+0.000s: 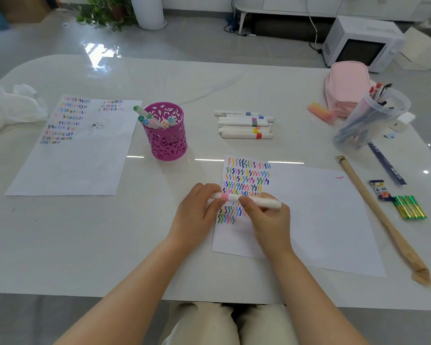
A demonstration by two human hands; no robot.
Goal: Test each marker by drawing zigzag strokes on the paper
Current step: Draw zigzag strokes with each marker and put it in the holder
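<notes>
Both hands hold one white marker point(232, 197) level over the paper point(321, 220). The left hand point(197, 212) pinches its pink-banded end and the right hand point(269, 222) curls round the barrel. The marker lies across rows of coloured zigzags point(244, 178) filling the paper's left part; one pink zigzag point(339, 177) sits alone near the far right corner. More markers point(244, 125) lie in a row farther back on the tabletop point(110, 245), and others stand in a magenta cup point(168, 145). Print on the markers, the blue ruler point(388, 168) and the small packet point(380, 190) is too small to read.

The table point(209, 83) bears a pink pouch point(346, 85) and batteries point(409, 207).
</notes>
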